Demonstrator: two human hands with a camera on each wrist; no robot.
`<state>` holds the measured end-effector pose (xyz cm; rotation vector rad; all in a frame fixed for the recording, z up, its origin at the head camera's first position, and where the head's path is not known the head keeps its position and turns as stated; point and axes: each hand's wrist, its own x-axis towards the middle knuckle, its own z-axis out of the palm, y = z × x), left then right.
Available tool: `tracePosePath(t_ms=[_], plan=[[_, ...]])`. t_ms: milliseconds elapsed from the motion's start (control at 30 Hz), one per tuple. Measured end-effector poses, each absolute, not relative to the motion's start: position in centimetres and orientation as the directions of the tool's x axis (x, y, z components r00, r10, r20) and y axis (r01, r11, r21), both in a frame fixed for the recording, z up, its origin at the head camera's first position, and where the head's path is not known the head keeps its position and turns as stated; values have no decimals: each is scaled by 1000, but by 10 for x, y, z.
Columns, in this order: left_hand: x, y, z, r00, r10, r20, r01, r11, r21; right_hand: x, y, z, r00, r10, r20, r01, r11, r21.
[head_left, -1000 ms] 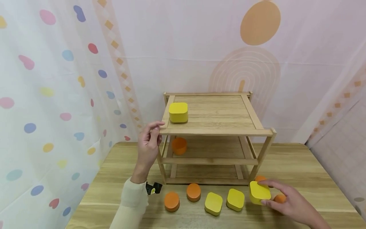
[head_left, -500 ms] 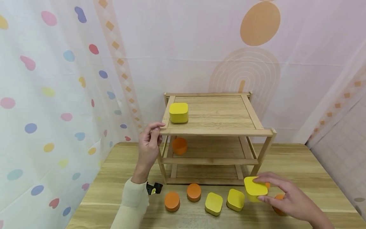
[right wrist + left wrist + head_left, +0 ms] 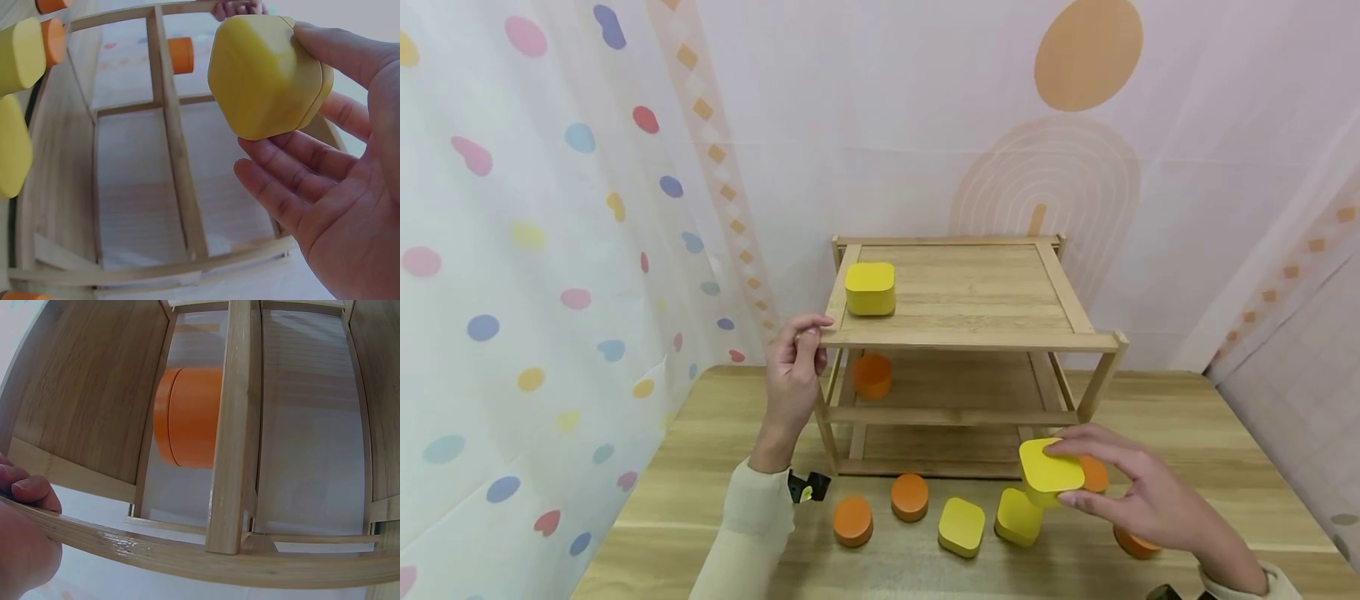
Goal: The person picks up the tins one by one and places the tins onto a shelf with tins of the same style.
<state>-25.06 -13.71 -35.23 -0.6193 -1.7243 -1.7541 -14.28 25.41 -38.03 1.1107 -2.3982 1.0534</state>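
My right hand holds a yellow rounded-square block between thumb and fingers, lifted just above the table in front of the wooden shelf rack. In the right wrist view the yellow block sits against my fingertips, with the rack's slats behind it. My left hand grips the front left corner of the rack's top shelf; its fingers curl over the rail. Another yellow block stands on the top shelf. An orange cylinder lies on the middle shelf.
On the table before the rack lie two orange cylinders and two yellow blocks. More orange cylinders sit behind and under my right hand. Curtains hang close at left and behind.
My right hand has lifted the yellow block off the table and carried it up and left toward the rack. My left hand has kept its grip on the shelf corner.
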Motion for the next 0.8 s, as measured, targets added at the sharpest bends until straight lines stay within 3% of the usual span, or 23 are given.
tracePosePath(t_ms=[433,800], plan=[[-253,-136,-353,-697,-96,710,714,-3,700,-156,244,-361,-647,-549,529,-762,442,-473],[-252,-137,-354,-705,-100,702,705,3,709,-167,234,-340,-563,-580,589,-826,369,-426]])
